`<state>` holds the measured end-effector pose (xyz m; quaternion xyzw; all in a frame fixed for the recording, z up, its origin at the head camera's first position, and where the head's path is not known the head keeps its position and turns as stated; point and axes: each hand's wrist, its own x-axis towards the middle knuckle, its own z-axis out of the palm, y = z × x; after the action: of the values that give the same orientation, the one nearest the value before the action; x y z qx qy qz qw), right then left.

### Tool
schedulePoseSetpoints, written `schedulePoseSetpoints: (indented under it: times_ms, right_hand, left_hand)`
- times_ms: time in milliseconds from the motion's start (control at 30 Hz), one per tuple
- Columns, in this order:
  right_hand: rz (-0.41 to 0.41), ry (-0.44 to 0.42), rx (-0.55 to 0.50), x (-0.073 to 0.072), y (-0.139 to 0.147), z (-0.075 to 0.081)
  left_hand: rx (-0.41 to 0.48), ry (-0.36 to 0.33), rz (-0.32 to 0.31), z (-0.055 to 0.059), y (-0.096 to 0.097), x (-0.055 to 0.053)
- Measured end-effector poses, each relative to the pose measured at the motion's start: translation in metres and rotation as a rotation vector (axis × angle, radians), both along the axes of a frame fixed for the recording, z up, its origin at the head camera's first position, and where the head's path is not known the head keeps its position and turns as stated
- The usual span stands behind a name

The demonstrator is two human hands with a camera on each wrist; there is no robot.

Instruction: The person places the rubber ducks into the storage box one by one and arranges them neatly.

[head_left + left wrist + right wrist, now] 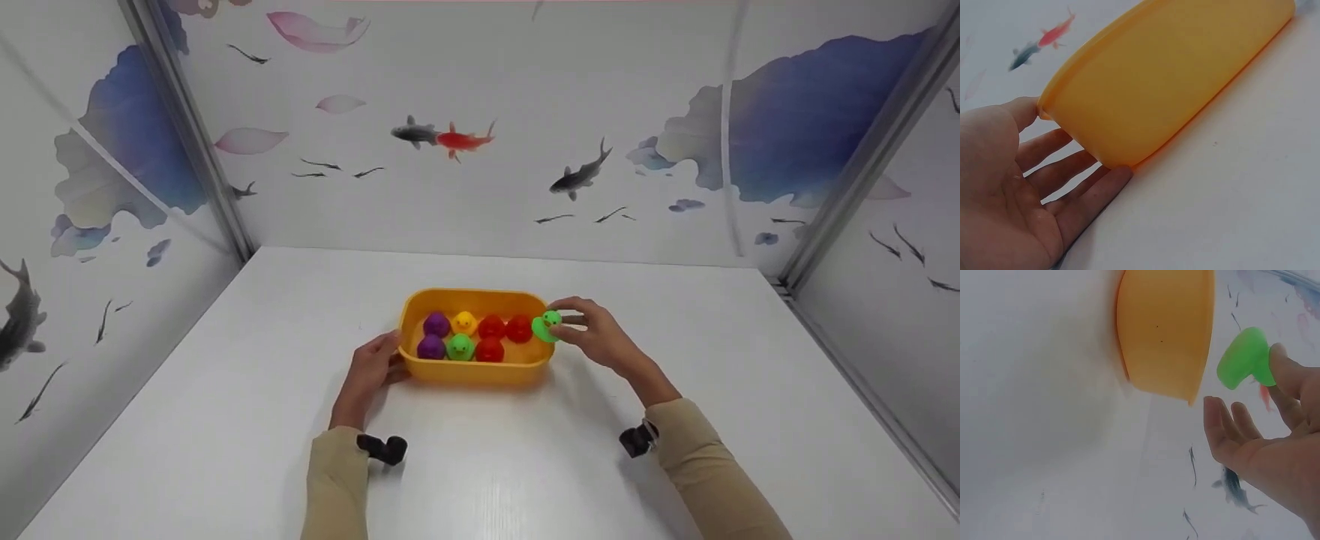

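Note:
A yellow plastic basin [472, 371] stands on the white table. My left hand [373, 369] holds its left end, thumb at the rim and fingers spread against the outer wall, as the left wrist view shows. Over the basin's right rim, my right hand [596, 334] pinches a green toy duck [1246, 357] between thumb and forefinger, the other fingers spread apart. Inside the basin lie another green duck [460, 348], a yellow duck [464, 323], two purple toys [431, 347] and three red toys [490, 349], set roughly in two rows.
The white table [480, 465] reaches to a back wall [480, 210] printed with fish, petals and blue shapes. Side panels with metal posts [187, 127] enclose it left and right. Black wrist cameras [384, 449] sit on both sleeves.

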<state>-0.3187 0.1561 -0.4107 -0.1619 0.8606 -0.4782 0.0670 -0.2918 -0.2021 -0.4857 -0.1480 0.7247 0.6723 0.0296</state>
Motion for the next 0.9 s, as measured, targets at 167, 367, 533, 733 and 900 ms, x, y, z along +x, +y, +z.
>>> schedulePoseSetpoints:
  times_ms: [167,367,533,733,900]
  right_hand:
    - [0.047,0.030,0.030,-0.004,-0.010,-0.003]
    - [0.051,0.071,0.105,-0.007,-0.020,-0.008]
    - [-0.005,0.009,0.142,-0.010,-0.025,-0.018]
    - [0.017,-0.020,0.114,-0.019,-0.025,-0.024]
    - [0.056,-0.105,0.080,-0.024,-0.024,-0.020]
  left_hand:
    - [-0.003,-0.006,-0.006,-0.002,-0.001,0.002]
    - [0.015,0.013,-0.001,-0.002,0.000,0.001]
    - [-0.003,0.005,-0.002,-0.003,0.000,0.001]
    - [-0.003,0.002,-0.013,-0.003,-0.001,0.000]
    - [0.004,-0.003,-0.008,0.000,0.000,0.000]
